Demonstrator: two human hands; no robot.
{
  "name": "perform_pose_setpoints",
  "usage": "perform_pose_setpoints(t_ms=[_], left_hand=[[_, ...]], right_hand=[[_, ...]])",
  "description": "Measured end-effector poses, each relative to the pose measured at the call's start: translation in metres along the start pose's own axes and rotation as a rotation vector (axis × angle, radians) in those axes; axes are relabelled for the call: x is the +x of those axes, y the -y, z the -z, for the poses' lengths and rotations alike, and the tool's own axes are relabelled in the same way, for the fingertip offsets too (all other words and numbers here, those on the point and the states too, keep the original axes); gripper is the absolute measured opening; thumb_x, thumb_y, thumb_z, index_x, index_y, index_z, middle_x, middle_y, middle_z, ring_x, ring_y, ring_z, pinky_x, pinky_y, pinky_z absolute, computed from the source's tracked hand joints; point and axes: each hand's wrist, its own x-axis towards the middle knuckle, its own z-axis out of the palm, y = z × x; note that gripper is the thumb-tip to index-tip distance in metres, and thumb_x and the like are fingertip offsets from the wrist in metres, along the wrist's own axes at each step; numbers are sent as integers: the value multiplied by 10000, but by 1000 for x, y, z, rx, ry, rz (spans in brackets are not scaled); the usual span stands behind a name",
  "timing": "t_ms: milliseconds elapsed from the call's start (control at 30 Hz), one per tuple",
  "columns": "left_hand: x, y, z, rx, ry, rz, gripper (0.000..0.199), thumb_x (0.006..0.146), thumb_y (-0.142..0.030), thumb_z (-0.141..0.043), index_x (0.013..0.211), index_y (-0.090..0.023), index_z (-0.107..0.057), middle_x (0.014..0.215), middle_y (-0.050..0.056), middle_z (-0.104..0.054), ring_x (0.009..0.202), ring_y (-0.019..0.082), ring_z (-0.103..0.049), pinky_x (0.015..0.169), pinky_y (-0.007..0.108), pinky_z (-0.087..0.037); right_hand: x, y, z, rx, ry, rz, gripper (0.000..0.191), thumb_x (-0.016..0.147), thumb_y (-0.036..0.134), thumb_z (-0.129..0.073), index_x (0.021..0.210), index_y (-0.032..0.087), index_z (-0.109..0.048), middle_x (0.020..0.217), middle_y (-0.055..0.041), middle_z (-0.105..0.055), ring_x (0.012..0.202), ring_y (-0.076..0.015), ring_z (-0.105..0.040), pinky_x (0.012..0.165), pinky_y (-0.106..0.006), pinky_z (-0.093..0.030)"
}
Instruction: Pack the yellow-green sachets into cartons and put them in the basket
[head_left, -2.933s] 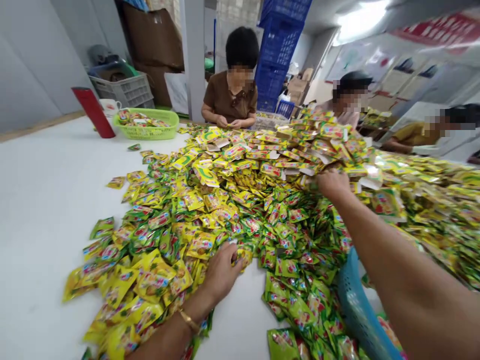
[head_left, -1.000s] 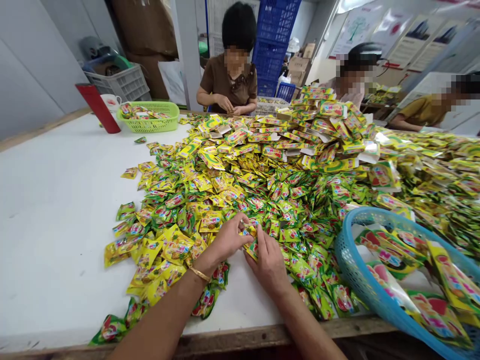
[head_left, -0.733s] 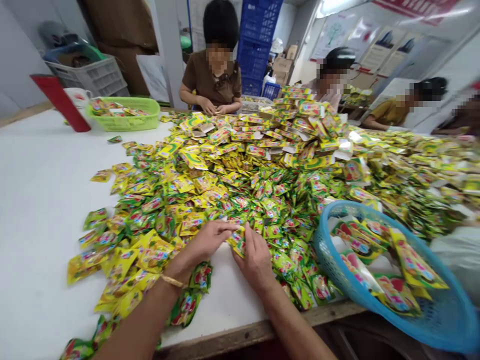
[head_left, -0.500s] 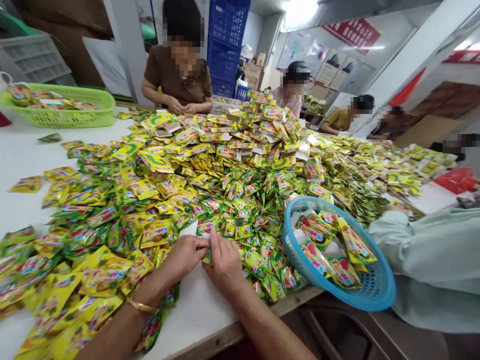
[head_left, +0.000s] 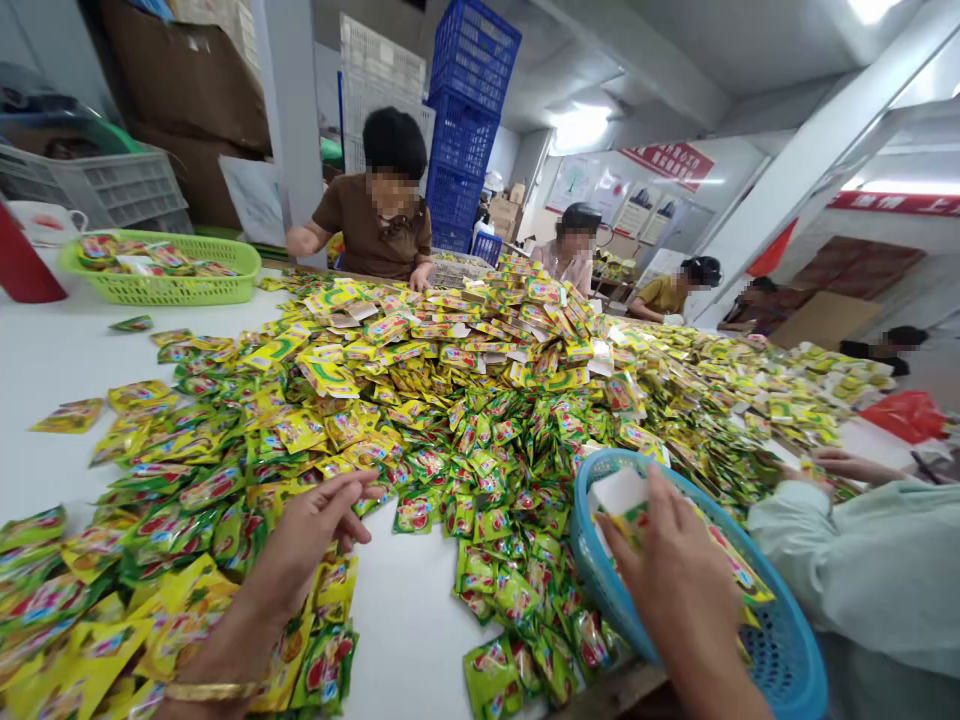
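Over the yellow packets [head_left: 202,610] at the left is my left hand [head_left: 319,520], its fingers apart and nothing held. My right hand [head_left: 675,560] reaches into the blue round basket [head_left: 795,620], fingers against a yellow and green packet with a white part; how firmly it is held is hidden. More such packets lie in the basket. Small green packets [head_left: 487,520] with red fruit pictures are heaped between my hands, beside a bare strip of the white table [head_left: 405,620].
A pile of flat yellow boxes [head_left: 450,330] rises behind the packets. At the left stands a green basket [head_left: 180,288] of packets. A person in brown [head_left: 382,225] sits opposite. A pale green sleeve [head_left: 862,560] is close at the right.
My hands have parted. The right one has moved from the table into the blue basket, and the left one has opened and shifted left. The view has tilted up.
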Motion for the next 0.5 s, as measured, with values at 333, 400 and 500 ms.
perform_pose_setpoints(t_ms=[333, 400, 500], left_hand=[[19, 52, -13, 915, -203, -581, 317, 795, -281, -415, 857, -213, -718, 930, 76, -701, 930, 261, -589, 854, 416, -470], [20, 55, -10, 1017, -207, -596, 289, 798, -219, -438, 892, -212, -712, 932, 78, -687, 922, 255, -579, 840, 407, -470], [18, 50, -6, 1137, -279, -539, 281, 805, -156, -471, 970, -200, -694, 1025, 101, -644, 967, 254, -560, 862, 395, -452]], right_hand=[[171, -17, -69, 58, 514, -115, 446, 810, 360, -544, 1202, 149, -569, 1078, -132, -635, 977, -239, -597, 793, -313, -439], [196, -10, -92, 27, 540, -196, 387, 789, 340, -575, 1081, 93, -635, 1014, -175, -643, 918, -268, -614, 730, -324, -443], [210, -5, -115, 22, 559, -274, 403, 840, 354, -499, 966, 10, -666, 913, -241, -635, 870, -301, -620, 670, -350, -430]])
